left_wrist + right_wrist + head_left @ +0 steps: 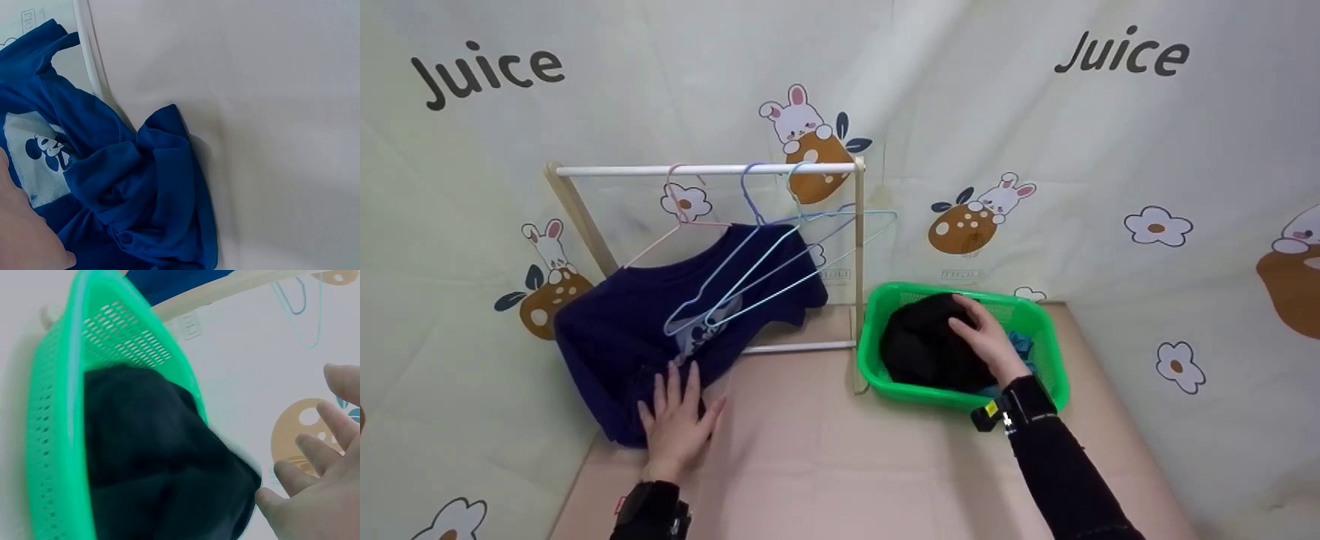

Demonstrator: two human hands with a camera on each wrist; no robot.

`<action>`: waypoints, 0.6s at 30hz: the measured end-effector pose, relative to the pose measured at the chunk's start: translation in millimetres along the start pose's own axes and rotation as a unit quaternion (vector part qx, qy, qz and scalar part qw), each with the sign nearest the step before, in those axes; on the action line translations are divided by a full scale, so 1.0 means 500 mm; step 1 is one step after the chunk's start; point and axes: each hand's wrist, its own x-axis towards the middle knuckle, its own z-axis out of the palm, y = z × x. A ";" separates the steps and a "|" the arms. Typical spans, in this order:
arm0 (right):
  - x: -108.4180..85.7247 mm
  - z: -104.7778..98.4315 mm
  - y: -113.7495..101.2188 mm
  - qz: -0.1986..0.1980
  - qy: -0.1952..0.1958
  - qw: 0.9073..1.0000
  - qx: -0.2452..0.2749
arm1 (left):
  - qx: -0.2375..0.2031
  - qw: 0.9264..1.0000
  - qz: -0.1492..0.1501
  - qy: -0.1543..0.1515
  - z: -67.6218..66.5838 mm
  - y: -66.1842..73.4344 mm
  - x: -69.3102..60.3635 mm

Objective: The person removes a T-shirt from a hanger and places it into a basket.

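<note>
A navy shirt (660, 300) with a pale cartoon print hangs on a pink hanger (656, 246) from the rack's white bar. My left hand (679, 424), fingers spread and straight, is at the lower front of the shirt; whether it touches the cloth is unclear. In the left wrist view, the bunched hem of the shirt (146, 191) lies beside that hand. My right hand (988, 337) is over a green basket (911, 394), fingers apart beside a black garment (926, 341) heaped inside. The right wrist view shows those fingers (318, 453) extended and gripping nothing.
The small rack has a white top bar (645, 171) and wooden posts (859, 255). A purple hanger (748, 191) and a mint hanger (840, 262) hang in front of the shirt. Teal cloth (1021, 346) shows in the basket. Behind is a printed curtain (945, 135).
</note>
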 end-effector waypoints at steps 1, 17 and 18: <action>-0.003 0.000 0.005 -0.003 0.000 1.000 -0.014 | -0.004 1.000 0.000 0.004 -0.002 0.000 0.001; -0.055 0.002 0.055 -0.088 0.070 0.945 -0.306 | -0.037 0.995 0.004 0.089 -0.078 0.024 0.026; -0.059 0.003 0.059 -0.087 0.070 0.943 -0.312 | -0.036 0.995 0.008 0.095 -0.085 0.024 0.029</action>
